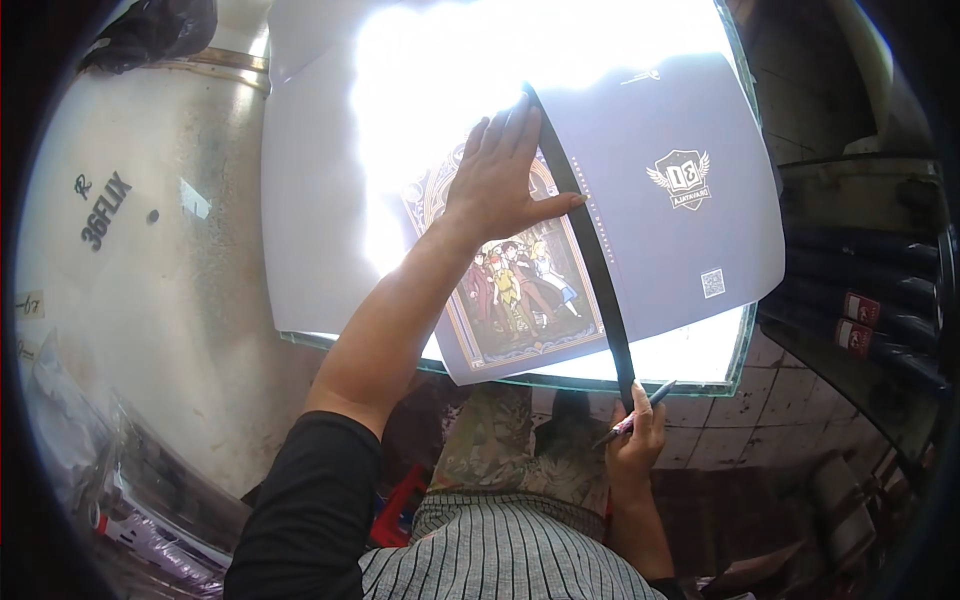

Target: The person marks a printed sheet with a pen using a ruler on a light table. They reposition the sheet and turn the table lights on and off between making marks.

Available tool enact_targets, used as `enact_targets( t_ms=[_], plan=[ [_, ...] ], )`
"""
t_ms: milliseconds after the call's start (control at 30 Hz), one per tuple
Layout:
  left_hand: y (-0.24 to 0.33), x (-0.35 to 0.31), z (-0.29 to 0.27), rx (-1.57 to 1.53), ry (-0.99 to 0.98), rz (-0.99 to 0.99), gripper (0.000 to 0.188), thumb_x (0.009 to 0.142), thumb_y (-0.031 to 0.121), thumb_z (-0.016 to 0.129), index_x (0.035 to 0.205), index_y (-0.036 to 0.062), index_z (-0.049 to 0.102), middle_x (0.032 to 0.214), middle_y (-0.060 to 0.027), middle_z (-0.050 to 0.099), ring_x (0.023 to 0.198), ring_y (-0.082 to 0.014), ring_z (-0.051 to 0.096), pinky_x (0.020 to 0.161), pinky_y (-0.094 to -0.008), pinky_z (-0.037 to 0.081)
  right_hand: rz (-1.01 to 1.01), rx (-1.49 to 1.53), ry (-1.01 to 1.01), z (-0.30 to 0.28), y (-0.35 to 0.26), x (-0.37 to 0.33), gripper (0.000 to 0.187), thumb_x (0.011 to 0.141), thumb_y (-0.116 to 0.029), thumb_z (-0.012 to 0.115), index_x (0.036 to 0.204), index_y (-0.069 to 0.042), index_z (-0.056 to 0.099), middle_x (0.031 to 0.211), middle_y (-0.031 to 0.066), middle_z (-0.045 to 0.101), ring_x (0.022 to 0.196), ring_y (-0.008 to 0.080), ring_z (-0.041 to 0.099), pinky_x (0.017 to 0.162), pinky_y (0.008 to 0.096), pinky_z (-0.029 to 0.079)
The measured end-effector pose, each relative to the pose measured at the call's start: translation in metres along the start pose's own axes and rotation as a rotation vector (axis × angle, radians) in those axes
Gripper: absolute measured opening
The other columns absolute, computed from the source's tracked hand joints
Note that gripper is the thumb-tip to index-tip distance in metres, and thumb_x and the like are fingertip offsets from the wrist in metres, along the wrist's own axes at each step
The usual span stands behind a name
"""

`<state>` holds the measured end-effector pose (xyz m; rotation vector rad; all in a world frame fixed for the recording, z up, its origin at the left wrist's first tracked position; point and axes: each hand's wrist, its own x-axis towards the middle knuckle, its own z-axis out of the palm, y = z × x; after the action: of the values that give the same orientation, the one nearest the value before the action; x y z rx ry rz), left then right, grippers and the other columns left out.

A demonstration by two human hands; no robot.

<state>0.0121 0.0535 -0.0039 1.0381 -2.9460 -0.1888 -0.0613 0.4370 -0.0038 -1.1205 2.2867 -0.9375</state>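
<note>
A printed cover sheet (700,240) lies spread out, blue-purple, with an illustrated panel of costumed figures on its left part and a winged white emblem on its right. Down its middle runs a long black strip (597,270), like binding tape. My left hand (497,180) is open and presses flat on the sheet, fingers toward the strip's far end and thumb across the strip. Beyond the near edge, my right hand (637,440) is closed on the strip's near end. A dark slim pen (640,415) also sits between its fingers.
The sheet rests on a glass-edged table (690,388), with strong glare at its far side. Another large pale sheet (315,220) lies to the left. A pale panel with dark lettering (107,212) stands further left. Dark rolls (860,290) are stacked at the right.
</note>
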Motion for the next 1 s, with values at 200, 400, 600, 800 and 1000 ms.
enact_targets(
  t_ms=[200, 400, 600, 800, 1000],
  plan=[
    [0.001, 0.000, 0.000, 0.008, -0.010, -0.008, 0.121, 0.081, 0.084, 0.055, 0.156, -0.0054, 0.023, 0.164, -0.0271, 0.019, 0.155, -0.0383, 0.012, 0.126, -0.0500, 0.013, 0.001, 0.007, -0.003, -0.001, -0.002, 0.001, 0.043, 0.091, -0.005, 0.071, 0.132, -0.001, 0.060, 0.098, 0.0199, 0.058, 0.076, 0.0322, 0.062, 0.063, 0.0405, 0.051],
    [-0.001, -0.001, 0.001, 0.011, 0.003, -0.005, 0.121, 0.080, 0.083, 0.056, 0.156, -0.0055, 0.023, 0.164, -0.0274, 0.019, 0.155, -0.0390, 0.013, 0.126, -0.0510, 0.013, -0.051, -0.002, 0.035, 0.003, 0.001, 0.003, 0.044, 0.089, -0.005, 0.073, 0.132, -0.003, 0.062, 0.092, 0.0178, 0.056, 0.072, 0.0319, 0.062, 0.056, 0.0413, 0.049],
    [0.004, 0.000, -0.002, -0.036, -0.025, 0.000, 0.123, 0.079, 0.083, 0.059, 0.156, -0.0056, 0.022, 0.164, -0.0271, 0.018, 0.155, -0.0391, 0.011, 0.126, -0.0510, 0.011, -0.023, -0.013, 0.030, -0.002, -0.002, -0.001, 0.044, 0.089, -0.003, 0.072, 0.132, -0.004, 0.062, 0.091, 0.0172, 0.056, 0.071, 0.0321, 0.060, 0.057, 0.0420, 0.048],
    [0.007, 0.005, -0.028, -0.274, -0.142, 0.008, 0.143, 0.057, 0.072, 0.086, 0.156, -0.0053, 0.018, 0.162, -0.0315, 0.017, 0.152, -0.0479, 0.009, 0.124, -0.0560, 0.009, -0.027, -0.033, 0.035, -0.004, -0.008, 0.006, 0.047, 0.088, -0.007, 0.075, 0.132, -0.006, 0.061, 0.088, 0.0145, 0.059, 0.065, 0.0298, 0.064, 0.053, 0.0400, 0.050],
    [0.022, 0.016, -0.039, -0.206, -0.301, -0.068, 0.152, 0.052, 0.076, 0.085, 0.156, -0.0072, 0.014, 0.163, -0.0312, 0.013, 0.155, -0.0441, 0.004, 0.125, -0.0549, 0.007, 0.011, -0.024, 0.044, -0.006, -0.004, 0.006, 0.046, 0.087, -0.010, 0.075, 0.132, -0.008, 0.063, 0.086, 0.0135, 0.059, 0.065, 0.0301, 0.063, 0.053, 0.0410, 0.050]
  ],
)
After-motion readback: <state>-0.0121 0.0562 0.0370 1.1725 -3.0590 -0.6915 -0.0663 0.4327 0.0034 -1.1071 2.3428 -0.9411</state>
